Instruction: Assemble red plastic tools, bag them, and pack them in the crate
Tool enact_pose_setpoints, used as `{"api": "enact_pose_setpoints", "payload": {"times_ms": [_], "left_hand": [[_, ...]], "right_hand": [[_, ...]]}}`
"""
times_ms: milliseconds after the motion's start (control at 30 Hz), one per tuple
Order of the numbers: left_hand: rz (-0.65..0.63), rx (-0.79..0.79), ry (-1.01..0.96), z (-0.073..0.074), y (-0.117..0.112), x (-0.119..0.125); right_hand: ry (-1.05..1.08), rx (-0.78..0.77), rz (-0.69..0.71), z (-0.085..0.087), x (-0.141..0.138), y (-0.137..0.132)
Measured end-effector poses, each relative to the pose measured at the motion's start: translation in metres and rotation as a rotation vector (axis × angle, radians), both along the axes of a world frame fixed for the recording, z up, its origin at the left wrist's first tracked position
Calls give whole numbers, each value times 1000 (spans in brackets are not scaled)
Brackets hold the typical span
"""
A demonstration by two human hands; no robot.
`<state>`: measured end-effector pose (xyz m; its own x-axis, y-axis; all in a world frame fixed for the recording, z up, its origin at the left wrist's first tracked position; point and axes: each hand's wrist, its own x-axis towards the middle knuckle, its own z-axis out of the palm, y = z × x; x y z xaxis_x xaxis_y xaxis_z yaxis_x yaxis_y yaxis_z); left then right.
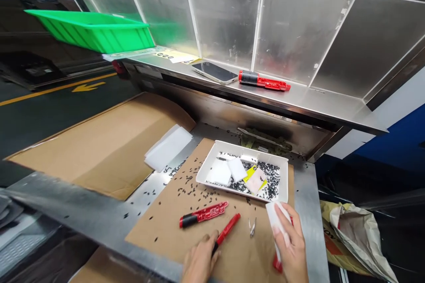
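My left hand (201,256) is low in the view, its thumb and fingers closed around the black end of a red-and-black plastic housing half (229,227). My right hand (292,243) grips a white foam pad (275,214). Behind that pad, red ends of another plastic part (277,263) show; most of it is hidden by the pad and fingers. Between the hands lie small metal tweezers (252,227) on a cardboard sheet (172,230). A further red-and-black housing half (206,215), inner side up, rests beyond my left hand.
A white tray (201,176) holds many small black pieces, white pads and a yellow item. Black pieces are scattered around it. On the shelf sit a phone (215,72) and a red-and-black housing (264,81). A green bin (99,31) and a large cardboard (99,141) are left.
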<state>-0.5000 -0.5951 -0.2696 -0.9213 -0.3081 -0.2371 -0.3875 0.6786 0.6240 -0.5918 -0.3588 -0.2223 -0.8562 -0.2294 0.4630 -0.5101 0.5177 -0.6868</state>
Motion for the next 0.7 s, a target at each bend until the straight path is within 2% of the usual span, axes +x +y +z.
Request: {"api": "enact_pose_setpoints", "payload": {"times_ms": [133,233,367,467,533,633,667,700], "left_hand": [[26,-133,80,-9,-15,-12],[69,-179,137,-16,-46,-18],[74,-88,140,-27,-93,-17],[100,28,166,-23,-107,-15],[145,128,182,-12,-99,-9],[201,343,155,17,-61,6],[232,479,126,30,-44,11],[379,797,88,43,-27,15]], "right_hand": [[-117,-58,85,-1,3,2],[-182,-73,87,-9,5,0],[-282,-116,76,-25,4,7],[-296,-144,34,-25,4,16],[-226,-124,38,-17,3,18],[-112,-72,85,5,-1,6],[-78,-69,99,14,-3,-3],[-44,-77,111,25,-4,-13]]}}
